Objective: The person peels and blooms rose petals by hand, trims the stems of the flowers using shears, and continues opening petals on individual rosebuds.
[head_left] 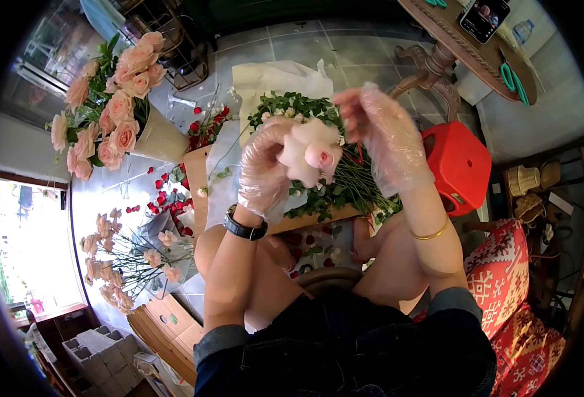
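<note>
In a clear plastic glove, my left hand [264,164] is closed around a pale pink rose [308,153]. Its outer petals are spread wide around a tight, darker pink centre, and its stem is hidden. My right hand [390,139], gloved the same way, is raised to the right of the rose and apart from it. Its fingers are slightly blurred and spread, with nothing visible in them. Beneath both hands lies a heap of leafy green stems [364,182] with small pale roses among the leaves, on paper and cardboard.
A bucket [163,135] of pink roses stands at the upper left, with more peach roses [110,268] below it. Red petals [166,198] litter the tiled floor. To the right are a red stool [460,165] and a wooden table [460,43] carrying green scissors [513,83] and a phone.
</note>
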`<state>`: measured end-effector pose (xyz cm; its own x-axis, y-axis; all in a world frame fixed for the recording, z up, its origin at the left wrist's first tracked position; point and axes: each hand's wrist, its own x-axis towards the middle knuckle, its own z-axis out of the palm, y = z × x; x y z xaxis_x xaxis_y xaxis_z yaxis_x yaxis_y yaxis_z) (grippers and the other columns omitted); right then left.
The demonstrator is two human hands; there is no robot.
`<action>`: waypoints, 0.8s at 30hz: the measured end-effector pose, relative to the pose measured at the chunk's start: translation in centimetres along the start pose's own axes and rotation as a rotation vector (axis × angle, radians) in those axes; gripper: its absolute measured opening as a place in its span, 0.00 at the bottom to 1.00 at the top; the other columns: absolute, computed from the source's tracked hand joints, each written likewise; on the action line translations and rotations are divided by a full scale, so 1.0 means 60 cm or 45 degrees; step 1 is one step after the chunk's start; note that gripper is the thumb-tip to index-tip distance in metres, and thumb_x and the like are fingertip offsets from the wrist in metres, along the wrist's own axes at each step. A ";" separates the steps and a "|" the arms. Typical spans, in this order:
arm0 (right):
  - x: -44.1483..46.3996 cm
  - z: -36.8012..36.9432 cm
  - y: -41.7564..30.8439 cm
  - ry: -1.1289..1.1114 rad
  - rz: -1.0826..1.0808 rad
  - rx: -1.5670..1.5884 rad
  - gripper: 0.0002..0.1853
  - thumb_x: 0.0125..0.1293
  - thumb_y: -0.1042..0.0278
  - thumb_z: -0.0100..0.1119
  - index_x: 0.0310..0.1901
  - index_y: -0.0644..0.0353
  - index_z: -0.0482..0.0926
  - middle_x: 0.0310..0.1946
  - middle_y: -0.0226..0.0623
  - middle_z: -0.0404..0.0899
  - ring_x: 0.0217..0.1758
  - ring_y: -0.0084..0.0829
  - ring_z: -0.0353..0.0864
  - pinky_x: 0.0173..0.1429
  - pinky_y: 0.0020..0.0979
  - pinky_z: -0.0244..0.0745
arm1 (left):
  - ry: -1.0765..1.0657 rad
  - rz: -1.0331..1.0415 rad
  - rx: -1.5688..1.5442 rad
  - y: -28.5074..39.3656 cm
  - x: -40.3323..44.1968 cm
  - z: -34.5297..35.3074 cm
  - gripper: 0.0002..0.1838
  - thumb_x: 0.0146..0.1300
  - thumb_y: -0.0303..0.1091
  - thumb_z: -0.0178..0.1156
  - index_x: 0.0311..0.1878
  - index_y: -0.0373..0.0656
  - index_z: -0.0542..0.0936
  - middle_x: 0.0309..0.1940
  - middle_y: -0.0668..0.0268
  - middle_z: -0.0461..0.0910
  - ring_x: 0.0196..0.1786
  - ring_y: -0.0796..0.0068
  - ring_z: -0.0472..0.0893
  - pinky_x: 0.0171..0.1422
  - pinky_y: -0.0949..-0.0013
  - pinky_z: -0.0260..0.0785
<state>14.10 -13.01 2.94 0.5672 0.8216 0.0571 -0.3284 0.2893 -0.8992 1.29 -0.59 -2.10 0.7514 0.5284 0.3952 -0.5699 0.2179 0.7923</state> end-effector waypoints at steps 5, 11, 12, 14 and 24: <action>-0.005 0.012 -0.009 0.133 -0.384 -0.356 0.12 0.64 0.60 0.53 0.39 0.61 0.77 0.33 0.27 0.75 0.32 0.15 0.66 0.37 0.20 0.64 | 0.061 0.058 0.038 -0.008 0.004 -0.001 0.14 0.47 0.21 0.65 0.38 0.39 0.75 0.42 0.65 0.70 0.46 0.72 0.71 0.52 0.70 0.65; -0.008 0.006 -0.022 -0.289 -0.704 -0.753 0.17 0.48 0.65 0.69 0.39 0.59 0.77 0.33 0.29 0.74 0.32 0.19 0.69 0.39 0.21 0.65 | 0.090 0.031 0.010 -0.004 0.004 0.003 0.14 0.46 0.20 0.65 0.38 0.39 0.75 0.42 0.65 0.70 0.45 0.73 0.71 0.52 0.70 0.65; -0.009 0.010 -0.021 -0.279 -0.708 -0.811 0.18 0.46 0.65 0.70 0.39 0.58 0.77 0.33 0.29 0.74 0.32 0.20 0.70 0.38 0.21 0.65 | 0.066 0.038 0.039 -0.004 0.004 0.002 0.14 0.47 0.20 0.65 0.38 0.39 0.75 0.42 0.65 0.70 0.45 0.73 0.71 0.52 0.70 0.64; -0.012 0.018 -0.021 -0.269 -0.712 -0.869 0.19 0.44 0.66 0.72 0.39 0.57 0.77 0.32 0.28 0.73 0.32 0.21 0.70 0.38 0.21 0.65 | 0.076 0.036 0.073 -0.007 0.003 -0.003 0.13 0.47 0.20 0.64 0.37 0.39 0.75 0.42 0.65 0.70 0.44 0.73 0.71 0.52 0.71 0.65; -0.015 0.023 -0.022 -0.190 -0.691 -0.983 0.18 0.46 0.68 0.70 0.40 0.58 0.75 0.32 0.30 0.73 0.32 0.24 0.70 0.39 0.24 0.66 | 0.010 0.044 0.147 -0.008 0.007 -0.009 0.11 0.47 0.16 0.61 0.35 0.37 0.75 0.40 0.65 0.71 0.44 0.73 0.71 0.51 0.70 0.64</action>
<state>12.97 -13.44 4.71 0.3762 0.7404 0.5571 0.5704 0.2887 -0.7689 1.71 -0.01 -2.57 0.7289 0.5406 0.4201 -0.5532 0.1035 0.8266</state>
